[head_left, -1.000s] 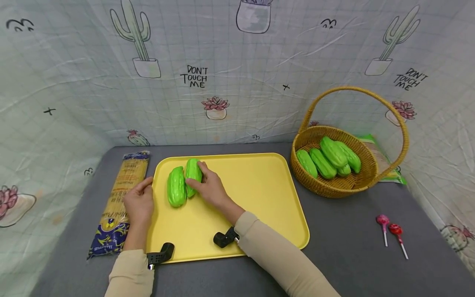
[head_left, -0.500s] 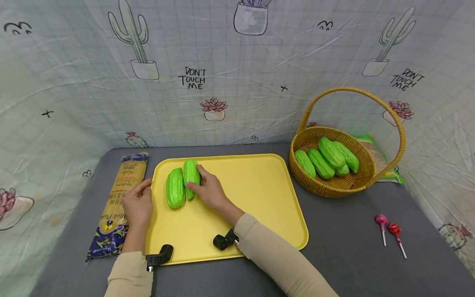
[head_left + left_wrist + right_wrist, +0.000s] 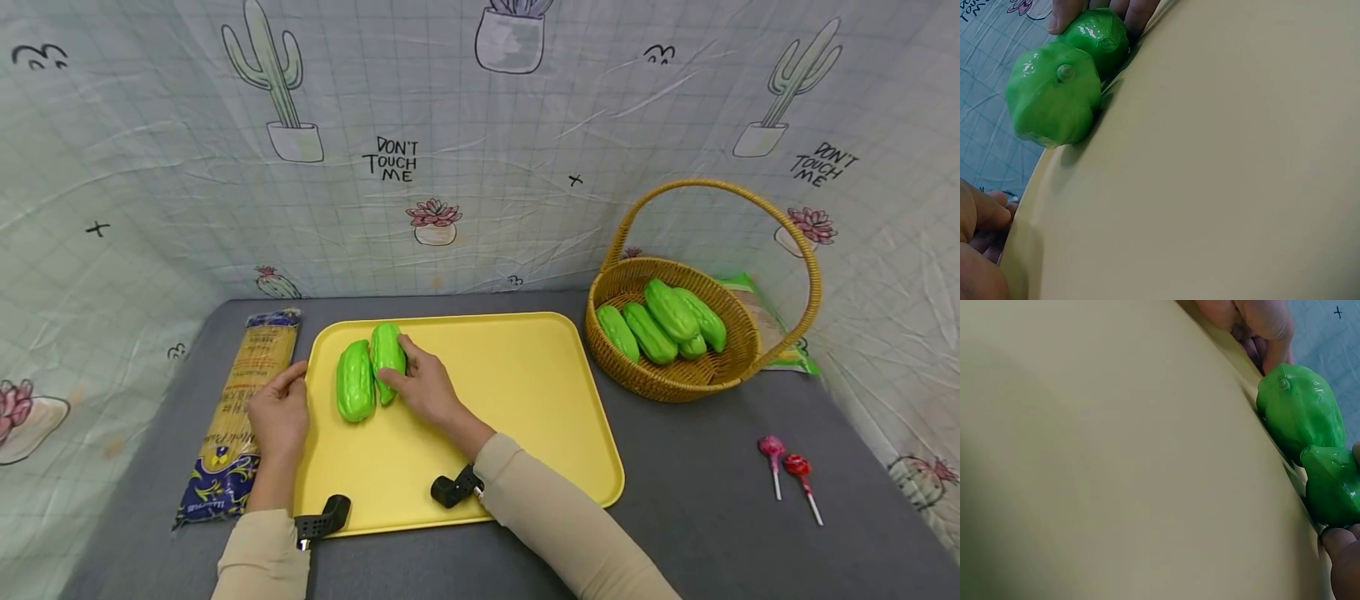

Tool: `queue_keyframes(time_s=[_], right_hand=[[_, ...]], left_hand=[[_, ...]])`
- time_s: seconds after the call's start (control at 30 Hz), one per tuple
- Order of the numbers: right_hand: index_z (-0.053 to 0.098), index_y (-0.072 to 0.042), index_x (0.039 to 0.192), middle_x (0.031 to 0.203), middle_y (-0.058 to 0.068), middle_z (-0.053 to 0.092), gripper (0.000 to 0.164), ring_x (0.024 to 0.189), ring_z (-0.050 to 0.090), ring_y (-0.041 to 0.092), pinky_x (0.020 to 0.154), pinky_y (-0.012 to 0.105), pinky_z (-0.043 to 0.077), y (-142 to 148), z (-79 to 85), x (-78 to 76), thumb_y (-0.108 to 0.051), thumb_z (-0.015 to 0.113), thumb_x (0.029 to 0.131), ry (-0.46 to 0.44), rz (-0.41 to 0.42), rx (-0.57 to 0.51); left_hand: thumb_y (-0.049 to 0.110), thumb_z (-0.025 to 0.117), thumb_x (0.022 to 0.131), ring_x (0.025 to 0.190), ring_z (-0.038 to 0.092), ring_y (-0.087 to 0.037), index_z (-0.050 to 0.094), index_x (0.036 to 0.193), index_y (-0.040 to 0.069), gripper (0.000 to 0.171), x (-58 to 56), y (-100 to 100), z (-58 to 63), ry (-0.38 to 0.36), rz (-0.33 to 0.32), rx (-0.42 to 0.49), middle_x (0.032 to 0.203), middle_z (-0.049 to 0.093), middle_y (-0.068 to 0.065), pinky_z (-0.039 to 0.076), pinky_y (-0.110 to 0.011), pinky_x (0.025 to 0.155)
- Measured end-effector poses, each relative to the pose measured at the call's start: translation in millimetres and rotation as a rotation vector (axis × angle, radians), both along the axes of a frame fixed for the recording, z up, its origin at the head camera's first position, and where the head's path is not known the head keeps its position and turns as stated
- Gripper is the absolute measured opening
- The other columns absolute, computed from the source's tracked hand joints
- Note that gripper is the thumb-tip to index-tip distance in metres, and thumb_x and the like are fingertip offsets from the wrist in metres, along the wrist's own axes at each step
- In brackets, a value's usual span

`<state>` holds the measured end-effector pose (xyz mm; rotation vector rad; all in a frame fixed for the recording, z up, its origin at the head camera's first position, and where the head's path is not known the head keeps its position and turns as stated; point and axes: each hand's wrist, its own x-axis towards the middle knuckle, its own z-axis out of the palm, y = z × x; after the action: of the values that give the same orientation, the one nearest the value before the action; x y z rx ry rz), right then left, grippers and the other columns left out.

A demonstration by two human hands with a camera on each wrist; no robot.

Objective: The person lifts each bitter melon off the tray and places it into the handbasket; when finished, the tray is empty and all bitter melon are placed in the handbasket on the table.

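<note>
Two glossy green, ribbed, elongated vegetables lie side by side at the far left of the yellow tray point(image 3: 517, 400). My right hand point(image 3: 431, 383) holds the right green vegetable point(image 3: 386, 354), with thumb and fingers on opposite sides. The left green vegetable point(image 3: 355, 382) is untouched, close against its neighbour. In the left wrist view its stem end point(image 3: 1065, 73) faces me. My left hand point(image 3: 281, 417) rests at the tray's left rim, loosely curled, and holds no vegetable. Its fingers point(image 3: 988, 212) lie just outside the rim.
A wicker basket point(image 3: 693, 389) with a tall handle holds several more green vegetables at the back right. Behind it lies a green-edged packet point(image 3: 791, 358). Two lollipops point(image 3: 771, 447) are at the right. A spaghetti pack point(image 3: 240, 392) lies left of the tray.
The view shifts slightly. Both hands and the two green vegetables keep their places on and beside the tray; my right hand keeps its hold.
</note>
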<state>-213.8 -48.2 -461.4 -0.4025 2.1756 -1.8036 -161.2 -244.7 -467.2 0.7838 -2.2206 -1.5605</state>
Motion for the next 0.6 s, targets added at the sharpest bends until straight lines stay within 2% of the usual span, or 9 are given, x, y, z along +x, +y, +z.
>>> queue_keyframes(time_s=[0.27, 0.6], right_hand=[[0.026, -0.004, 0.161, 0.164, 0.015, 0.035, 0.072, 0.148, 0.043, 0.027, 0.117, 0.038, 0.046, -0.7, 1.0, 2.4, -0.02, 0.064, 0.102, -0.015, -0.012, -0.006], [0.027, -0.006, 0.161, 0.165, 0.013, 0.035, 0.071, 0.149, 0.041, 0.027, 0.117, 0.039, 0.046, -1.0, 1.3, 2.0, -0.018, 0.064, 0.102, -0.043, -0.009, -0.044]], left_hand=[[0.014, 0.047, 0.107, 0.134, 0.059, -0.029, 0.063, 0.14, 0.007, 0.037, 1.0, -0.1, 0.0, -0.023, 0.002, -0.004, 0.145, 0.06, -0.016, 0.051, -0.043, 0.11], [0.014, 0.047, 0.108, 0.136, 0.057, -0.029, 0.063, 0.14, 0.007, 0.036, 0.4, -0.3, 0.7, -0.01, 0.0, 0.005, 0.147, 0.059, -0.016, 0.05, -0.044, 0.111]])
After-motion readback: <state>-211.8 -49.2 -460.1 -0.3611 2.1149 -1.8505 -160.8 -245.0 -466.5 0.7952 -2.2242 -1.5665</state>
